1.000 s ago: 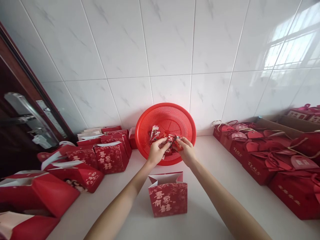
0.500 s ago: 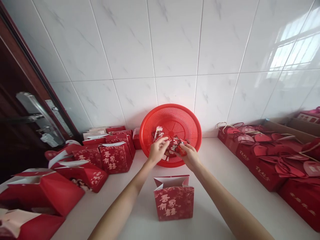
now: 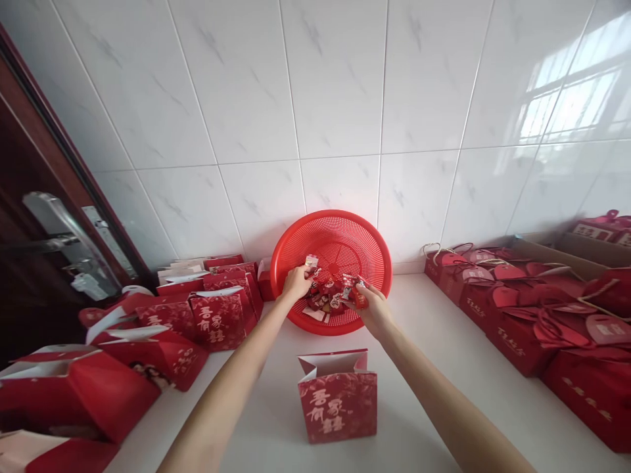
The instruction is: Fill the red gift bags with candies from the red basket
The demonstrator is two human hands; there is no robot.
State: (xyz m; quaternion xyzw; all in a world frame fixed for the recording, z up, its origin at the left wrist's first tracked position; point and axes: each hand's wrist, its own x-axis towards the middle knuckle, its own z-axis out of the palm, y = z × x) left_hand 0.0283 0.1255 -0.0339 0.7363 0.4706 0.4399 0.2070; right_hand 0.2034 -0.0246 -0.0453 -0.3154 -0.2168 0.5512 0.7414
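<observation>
A red plastic basket (image 3: 379,238) leans against the tiled wall, with wrapped candies (image 3: 325,301) lying in it. At the basket's left side, my left hand (image 3: 297,282) is closed on a small pale packet (image 3: 311,261). My right hand (image 3: 373,305) grips several red candy packets (image 3: 349,284) over the basket's right part. In front of the basket an open red paper bag (image 3: 338,406) stands upright between my forearms, touched by neither hand. The bag's inside bottom is hidden.
Red paper bags (image 3: 217,318) stand at the left beside a dark door (image 3: 29,157) with a metal handle. Rows of red boxes (image 3: 517,328) with handles and a cardboard box (image 3: 542,253) are at the right.
My left hand has moved left, away from my right hand, and now has the pale packet. My right hand stays over the basket with its packets. The view has shifted slightly.
</observation>
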